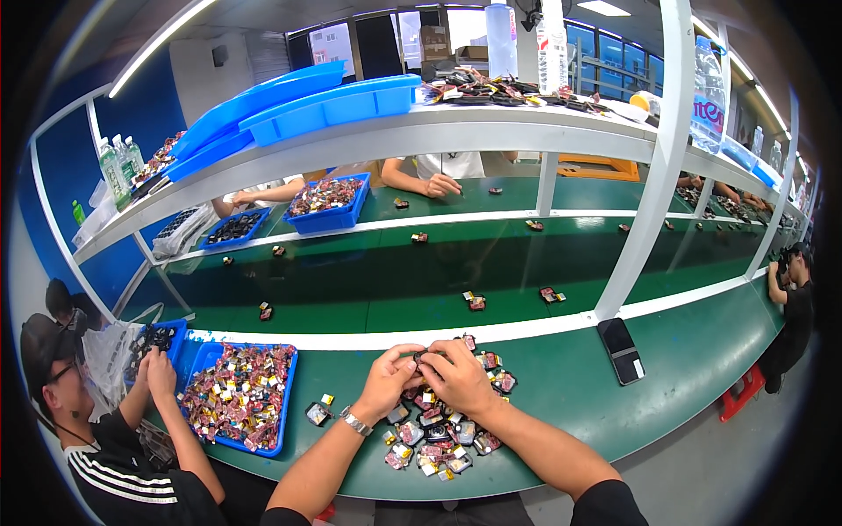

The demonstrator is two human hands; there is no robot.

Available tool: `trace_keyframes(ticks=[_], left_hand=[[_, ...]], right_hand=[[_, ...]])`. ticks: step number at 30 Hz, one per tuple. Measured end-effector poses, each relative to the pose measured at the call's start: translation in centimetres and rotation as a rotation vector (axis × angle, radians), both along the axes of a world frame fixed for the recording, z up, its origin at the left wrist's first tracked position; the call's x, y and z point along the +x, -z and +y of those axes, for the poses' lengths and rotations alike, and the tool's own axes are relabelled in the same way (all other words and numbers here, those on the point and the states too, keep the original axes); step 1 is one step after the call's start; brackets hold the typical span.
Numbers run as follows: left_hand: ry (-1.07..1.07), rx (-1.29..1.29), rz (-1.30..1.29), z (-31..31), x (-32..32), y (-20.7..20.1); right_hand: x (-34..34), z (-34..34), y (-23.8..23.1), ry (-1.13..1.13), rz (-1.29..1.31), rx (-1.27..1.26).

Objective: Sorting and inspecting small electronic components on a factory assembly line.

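Observation:
Over a pile of small electronic assemblies (430, 438), my left hand (388, 379) and my right hand (458, 375) meet with fingertips pinched together. Between them is a small black piece (419, 357), mostly covered by the fingers, so its exact kind does not show. The assemblies have black casings, reddish circuit boards and white-and-yellow parts, and they lie loose on the green bench (544, 412) under both wrists. A single assembly (318, 411) rests apart, left of my left forearm. A metal watch sits on my left wrist.
A blue tray (290, 399) heaped with circuit boards stands at left, beside a seated co-worker handling black parts. A phone (621, 351) lies at right. Beyond a white rail (368, 337), assemblies sit spaced along a green conveyor (386, 294). A loaded shelf (491, 118) crosses above; a post (645, 193) rises at right.

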State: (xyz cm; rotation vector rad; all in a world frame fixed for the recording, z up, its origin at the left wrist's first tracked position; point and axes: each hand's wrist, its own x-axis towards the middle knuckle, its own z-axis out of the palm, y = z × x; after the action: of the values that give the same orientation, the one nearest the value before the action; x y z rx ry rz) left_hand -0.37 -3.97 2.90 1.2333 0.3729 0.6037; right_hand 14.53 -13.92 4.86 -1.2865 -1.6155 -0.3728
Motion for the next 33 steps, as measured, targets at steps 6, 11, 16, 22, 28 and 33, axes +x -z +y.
trace_keyframes(ticks=[6, 11, 16, 22, 28, 33], left_hand=[[0.005, 0.001, -0.019, -0.4, 0.1, -0.5], [-0.005, 0.0, -0.003, -0.6, 0.5, -0.6], [0.002, 0.041, 0.012, 0.1, 0.1, 0.1], [-0.241, 0.195, -0.07, -0.6, 1.1, -0.9], [-0.437, 0.438, 0.051, 1.8, -0.4, 1.1], [-0.424, 0.542, 0.084, 1.1, 0.2, -0.2]], right_hand=[[0.0, 0.0, 0.3, 0.02, -0.036, -0.001], [0.4, -0.1, 0.3, 0.032, -0.052, -0.013], [0.4, 0.5, 0.2, -0.038, 0.176, -0.054], [4.9, 5.1, -0.2, -0.128, 0.589, -0.353], [8.7, 12.9, 2.8, 0.256, 0.645, -0.452], [12.0, 8.7, 2.6, 0.476, 0.137, -0.209]])
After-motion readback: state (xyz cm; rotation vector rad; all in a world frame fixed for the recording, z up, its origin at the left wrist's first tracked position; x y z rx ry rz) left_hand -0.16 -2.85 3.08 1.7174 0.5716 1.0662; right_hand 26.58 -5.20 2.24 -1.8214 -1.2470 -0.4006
